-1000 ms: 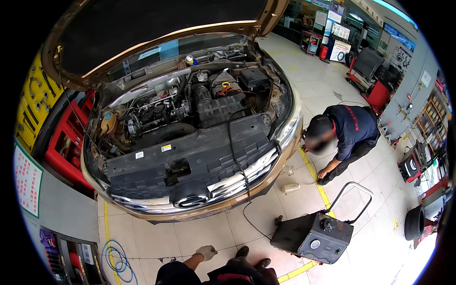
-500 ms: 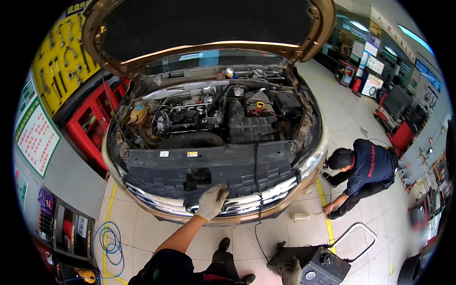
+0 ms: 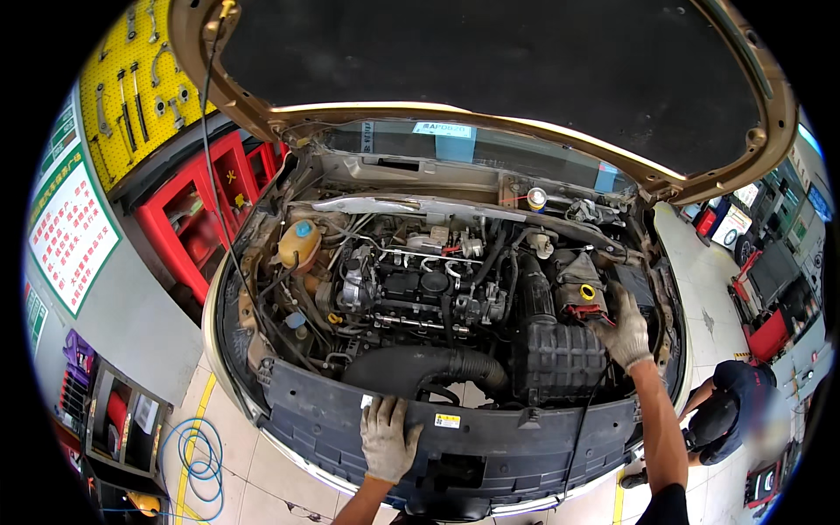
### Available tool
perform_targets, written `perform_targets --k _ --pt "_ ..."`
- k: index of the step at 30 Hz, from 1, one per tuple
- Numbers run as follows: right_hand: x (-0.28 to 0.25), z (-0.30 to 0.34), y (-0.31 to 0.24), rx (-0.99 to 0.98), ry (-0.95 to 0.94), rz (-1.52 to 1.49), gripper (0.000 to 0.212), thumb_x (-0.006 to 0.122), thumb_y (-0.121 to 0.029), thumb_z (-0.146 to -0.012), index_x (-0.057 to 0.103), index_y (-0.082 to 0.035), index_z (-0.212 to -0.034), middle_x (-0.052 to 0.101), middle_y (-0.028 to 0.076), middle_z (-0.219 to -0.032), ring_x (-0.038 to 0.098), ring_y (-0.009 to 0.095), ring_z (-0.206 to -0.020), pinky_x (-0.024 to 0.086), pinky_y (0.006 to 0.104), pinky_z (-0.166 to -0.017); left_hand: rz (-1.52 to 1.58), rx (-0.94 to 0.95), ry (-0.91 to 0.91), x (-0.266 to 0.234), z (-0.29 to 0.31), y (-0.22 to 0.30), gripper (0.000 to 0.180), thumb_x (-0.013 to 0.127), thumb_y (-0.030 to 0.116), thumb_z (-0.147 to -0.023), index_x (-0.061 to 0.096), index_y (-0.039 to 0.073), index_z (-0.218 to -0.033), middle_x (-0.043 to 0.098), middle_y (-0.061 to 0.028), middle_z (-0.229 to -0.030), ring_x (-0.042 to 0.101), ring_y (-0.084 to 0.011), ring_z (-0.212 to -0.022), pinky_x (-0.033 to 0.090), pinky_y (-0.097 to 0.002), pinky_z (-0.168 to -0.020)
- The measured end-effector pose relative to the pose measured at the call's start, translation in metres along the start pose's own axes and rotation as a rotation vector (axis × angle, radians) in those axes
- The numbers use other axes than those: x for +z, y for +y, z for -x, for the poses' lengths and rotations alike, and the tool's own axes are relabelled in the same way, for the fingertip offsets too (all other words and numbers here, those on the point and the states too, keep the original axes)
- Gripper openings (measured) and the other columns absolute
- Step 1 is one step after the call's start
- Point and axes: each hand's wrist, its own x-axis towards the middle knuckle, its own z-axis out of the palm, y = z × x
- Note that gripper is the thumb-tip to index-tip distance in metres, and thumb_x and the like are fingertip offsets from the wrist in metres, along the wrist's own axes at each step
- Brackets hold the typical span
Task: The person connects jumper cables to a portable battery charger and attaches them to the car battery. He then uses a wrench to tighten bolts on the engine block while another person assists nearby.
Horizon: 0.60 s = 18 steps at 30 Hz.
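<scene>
Both hands wear off-white knitted gloves. My left hand rests with spread fingers on the black front cover panel of the engine bay, beside a small yellow-and-white label. My right hand reaches in between the ribbed black air filter box and the battery, with fingers stretched and thumb apart. Close to its fingertips are a yellow ring-shaped part and a red part. What the fingertips touch is partly hidden. A black cable runs below this hand over the front panel.
The hood stands raised. An orange coolant tank is at the left, the engine in the middle, and a can near the windshield. A co-worker bends at the right. A blue hose lies coiled on the floor.
I have leaned closer over the engine bay. My left hand has come down onto the front panel, and my right hand has moved from above the black wheeled machine to beside the battery.
</scene>
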Motion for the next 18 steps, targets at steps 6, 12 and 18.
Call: perform_targets --k 6,12,18 --pt "0.090 -0.199 0.038 0.070 -0.103 0.246 0.095 0.086 -0.026 -0.078 0.036 -0.015 -0.158 0.047 0.026 -0.154 0.053 0.043 -0.137 0.048 0.0474 -0.111 0.029 -0.095 -0.106 0.014 -0.007 0.004 0.062 0.072 0.035 -0.088 0.057 0.004 -0.139 0.054 -0.0211 -0.143 0.044 -0.0484 -0.139 0.030 -0.0629 -0.117" --pt "0.185 -0.316 0.065 0.070 -0.115 0.259 0.109 0.092 -0.029 -0.071 0.033 -0.020 -0.162 0.032 0.025 -0.166 0.048 0.041 -0.144 0.045 0.0457 -0.117 0.054 -0.060 -0.085 0.006 -0.013 -0.003 0.054 0.072 0.029 -0.091 0.060 0.004 -0.137 0.058 -0.0224 -0.137 0.050 -0.0491 -0.132 0.040 -0.0671 -0.110" --pt "0.257 -0.361 0.109 0.078 -0.016 0.271 0.073 0.074 -0.014 -0.080 0.048 -0.013 -0.148 0.053 0.023 -0.147 0.063 0.041 -0.124 0.054 0.0486 -0.102 -0.003 0.033 0.027 0.020 -0.018 -0.005 0.047 0.066 0.036 -0.095 0.066 0.001 -0.127 0.062 -0.0257 -0.129 0.058 -0.0495 -0.120 0.046 -0.0644 -0.106"
